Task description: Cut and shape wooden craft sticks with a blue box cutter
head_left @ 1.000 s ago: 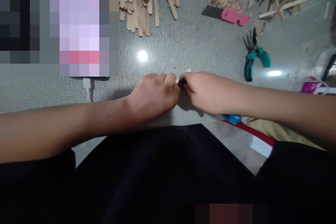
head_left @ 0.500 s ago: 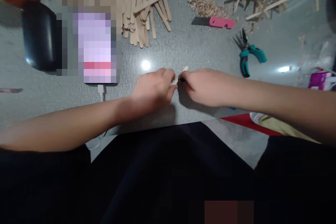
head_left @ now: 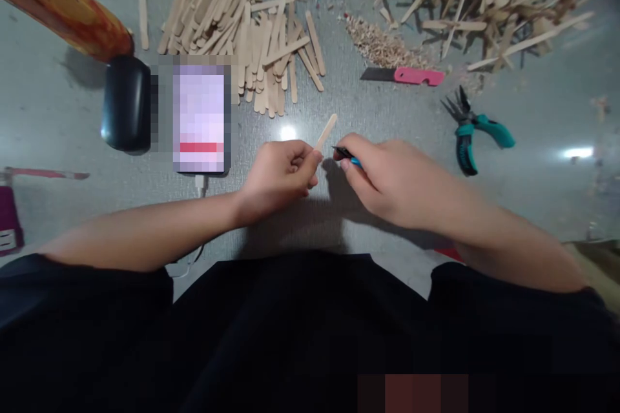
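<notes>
My left hand [head_left: 283, 171] pinches the lower end of a flat wooden craft stick [head_left: 327, 130], whose rounded end points up and to the right. My right hand [head_left: 387, 171] is closed around a blue craft knife [head_left: 345, 153]; its dark pointed tip shows past the fingers, while most of the handle is hidden in the palm. A small gap separates the knife tip from the stick. Both hands are just above the table, near its front edge.
Beyond my hands lies a pile of craft sticks [head_left: 271, 58]. Farther right are wood shavings [head_left: 382, 42], a pink folding knife [head_left: 416, 76], teal-handled pliers [head_left: 467, 132] and a heap of crossed sticks [head_left: 484, 6]. A phone [head_left: 201, 110] on a cable and a black rounded object [head_left: 126, 103] sit left.
The knife tip has come away from the stick, and my hands are farther apart. More of the stick shows above my left fingers. The whole view has shifted, showing more of the table's far side.
</notes>
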Motion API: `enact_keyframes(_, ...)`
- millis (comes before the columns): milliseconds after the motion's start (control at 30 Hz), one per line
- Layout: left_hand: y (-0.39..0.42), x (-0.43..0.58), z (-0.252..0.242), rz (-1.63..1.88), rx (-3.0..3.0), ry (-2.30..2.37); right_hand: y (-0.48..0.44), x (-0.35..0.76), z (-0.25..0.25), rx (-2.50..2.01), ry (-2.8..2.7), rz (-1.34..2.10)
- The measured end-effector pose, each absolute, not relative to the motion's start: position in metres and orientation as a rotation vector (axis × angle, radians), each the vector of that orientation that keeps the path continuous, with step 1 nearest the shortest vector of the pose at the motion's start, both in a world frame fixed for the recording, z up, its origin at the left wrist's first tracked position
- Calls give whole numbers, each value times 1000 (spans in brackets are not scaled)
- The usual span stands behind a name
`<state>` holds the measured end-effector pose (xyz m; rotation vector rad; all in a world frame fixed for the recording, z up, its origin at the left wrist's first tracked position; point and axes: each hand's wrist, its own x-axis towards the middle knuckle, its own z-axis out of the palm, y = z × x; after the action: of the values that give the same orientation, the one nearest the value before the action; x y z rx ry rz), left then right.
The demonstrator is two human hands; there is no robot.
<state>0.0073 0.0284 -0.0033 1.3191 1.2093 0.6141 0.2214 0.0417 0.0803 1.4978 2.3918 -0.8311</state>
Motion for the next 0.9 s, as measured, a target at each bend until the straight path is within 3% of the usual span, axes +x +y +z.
enact_keyframes(167,26,5,-8,733,1459,1203,43,227,35,1661,2049,-2123)
enact_keyframes(300,25,4,-9,825,1573,1132,40,228,16,1548,1675,-2653)
enact_keyframes(467,24,3,-5,721,1621,1191,43,233,18,1560,1557,-2776)
enact_keyframes(900,22,0,-9,749,1762,1228,46,229,18,1541,1651,-2696)
